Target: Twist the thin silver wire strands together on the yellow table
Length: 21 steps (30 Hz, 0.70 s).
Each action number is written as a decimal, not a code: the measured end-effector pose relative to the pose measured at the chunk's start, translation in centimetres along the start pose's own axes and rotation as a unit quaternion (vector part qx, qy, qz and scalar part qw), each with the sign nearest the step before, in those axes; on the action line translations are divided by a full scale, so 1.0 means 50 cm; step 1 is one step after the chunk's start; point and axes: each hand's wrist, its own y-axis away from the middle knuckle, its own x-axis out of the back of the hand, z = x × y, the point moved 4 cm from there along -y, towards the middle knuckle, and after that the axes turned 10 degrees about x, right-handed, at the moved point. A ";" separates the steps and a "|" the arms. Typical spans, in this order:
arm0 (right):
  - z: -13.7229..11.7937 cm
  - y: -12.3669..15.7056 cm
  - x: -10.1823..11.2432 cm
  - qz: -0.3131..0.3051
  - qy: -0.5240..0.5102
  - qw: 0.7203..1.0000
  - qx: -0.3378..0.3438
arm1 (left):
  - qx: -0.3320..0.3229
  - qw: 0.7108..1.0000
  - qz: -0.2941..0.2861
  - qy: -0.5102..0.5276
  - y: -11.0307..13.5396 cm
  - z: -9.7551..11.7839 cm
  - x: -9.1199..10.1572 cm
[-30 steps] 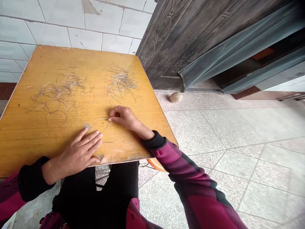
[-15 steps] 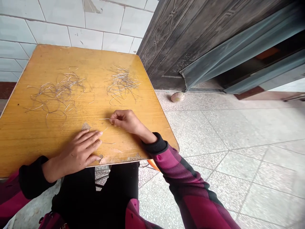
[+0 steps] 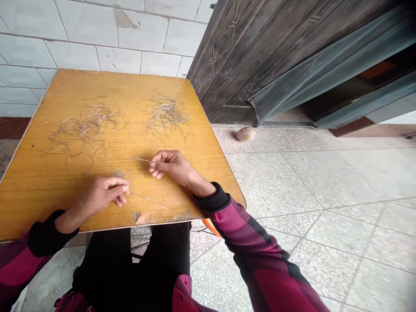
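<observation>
My right hand [image 3: 170,164] rests near the front middle of a worn yellow wooden table [image 3: 39,182], fingers pinched on one end of a thin pale strand [image 3: 140,174]. My left hand [image 3: 104,195] lies lower left of it, fingers curled and pinching the strand's other end just above the tabletop. A short loose strand [image 3: 143,197] lies between the hands. Farther back sit a wide tangled pile of strands [image 3: 79,130] on the left and a tighter pile of strands [image 3: 165,115] on the right.
A white tiled wall runs behind the table. A dark carved metal door [image 3: 260,56] stands to the right. A small ball [image 3: 246,134] lies on the speckled floor tiles [image 3: 325,195] by the door. My dark-clothed legs are under the table's chipped front edge.
My left hand went from lying flat with spread fingers to curled in a pinch on the strand and drew back to the left. The right hand stayed pinched and shifted slightly.
</observation>
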 end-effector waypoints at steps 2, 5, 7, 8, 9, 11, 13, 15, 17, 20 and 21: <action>0.003 0.001 -0.001 0.002 -0.017 1.000 -0.009 | -0.004 1.000 0.003 0.028 -0.001 -0.001 0.000; 0.005 0.001 -0.001 0.005 -0.055 0.998 -0.019 | -0.005 0.999 0.004 0.038 -0.002 -0.005 -0.001; 0.006 0.000 -0.002 0.007 -0.081 0.996 -0.025 | -0.001 0.999 0.003 0.035 -0.002 -0.007 -0.003; 0.006 0.000 -0.002 0.008 -0.091 0.995 -0.028 | -0.001 0.999 0.004 0.033 -0.002 -0.007 -0.003; 0.007 -0.001 -0.003 0.008 -0.101 0.994 -0.032 | -0.002 0.999 0.007 0.031 -0.001 -0.007 -0.004; 0.009 -0.002 -0.003 0.007 -0.116 0.992 -0.040 | -0.012 1.000 0.010 0.026 0.002 -0.006 -0.004; 0.012 -0.002 -0.004 0.006 -0.128 0.991 -0.045 | -0.021 1.000 0.011 0.021 0.004 -0.004 -0.006; 0.014 -0.002 -0.003 0.004 -0.138 0.989 -0.047 | -0.027 0.999 0.014 0.020 0.006 -0.002 -0.008; 0.016 -0.001 -0.003 0.002 -0.144 0.988 -0.050 | -0.033 0.999 0.023 0.021 0.008 0.000 -0.009; 0.019 -0.001 -0.002 -0.003 -0.151 0.986 -0.067 | -0.038 0.998 0.052 0.011 0.013 0.002 -0.010; 0.020 -0.001 -0.001 -0.004 -0.153 0.986 -0.073 | -0.039 0.997 0.062 0.004 0.015 0.002 -0.010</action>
